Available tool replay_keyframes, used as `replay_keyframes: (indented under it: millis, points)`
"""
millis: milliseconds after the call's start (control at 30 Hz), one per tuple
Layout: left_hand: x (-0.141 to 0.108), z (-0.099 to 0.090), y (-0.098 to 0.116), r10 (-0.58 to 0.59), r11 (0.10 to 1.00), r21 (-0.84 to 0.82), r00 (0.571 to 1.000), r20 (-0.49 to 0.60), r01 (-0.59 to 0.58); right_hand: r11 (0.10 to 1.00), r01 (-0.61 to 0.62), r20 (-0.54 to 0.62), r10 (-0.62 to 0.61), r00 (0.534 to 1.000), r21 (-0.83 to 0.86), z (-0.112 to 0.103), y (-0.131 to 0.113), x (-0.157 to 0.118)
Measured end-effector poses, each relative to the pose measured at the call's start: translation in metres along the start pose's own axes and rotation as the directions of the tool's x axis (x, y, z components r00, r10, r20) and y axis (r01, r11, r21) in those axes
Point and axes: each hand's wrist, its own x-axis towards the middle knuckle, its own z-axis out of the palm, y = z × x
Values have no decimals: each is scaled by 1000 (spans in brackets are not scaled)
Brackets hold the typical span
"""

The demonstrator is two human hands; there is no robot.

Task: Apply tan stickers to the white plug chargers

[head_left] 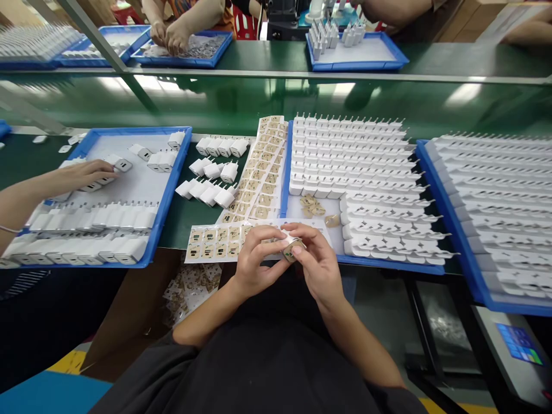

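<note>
A white charger plug [290,234] is held between both my hands, just over the front edge of the bench. My left hand [260,256] grips it from the left with fingers and thumb closed. From the other side my right hand [318,261] closes on it, the thumb against a tan sticker [295,251] on the plug's near face. Fingers partly cover plug and sticker. Beneath and behind my hands lies a sheet of tan stickers [211,244]. Longer sticker sheets [259,172] stretch away behind it. Loose tan pieces [311,205] lie in the tray beyond my right hand.
Rows of white plugs fill much of a blue tray [284,172]; another loaded tray [457,230] stands farther right. Several loose plugs [211,169] sit left of the sheets. A co-worker's hand [92,172] reaches into the left tray [172,190]. More people work across the bench.
</note>
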Motion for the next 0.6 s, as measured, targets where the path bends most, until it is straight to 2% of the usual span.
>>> replay_keyframes:
  millis: [133,433,500,600]
  points:
    - [0,3,0,82,993,85,996,-32,-79,994,-12,-63,19,998,107,8,4,-2]
    - [-3,2,-2,100,984,149,995,-5,-98,1000,-27,-161,27,987,3,11,2,0]
    - [-2,1,-3,83,987,135,997,3,-83,999,-47,-160,44,986,-14,8,2,1]
    - [0,0,-3,17,999,52,1000,13,-18,997,-73,-82,70,994,-39,0,-2,2]
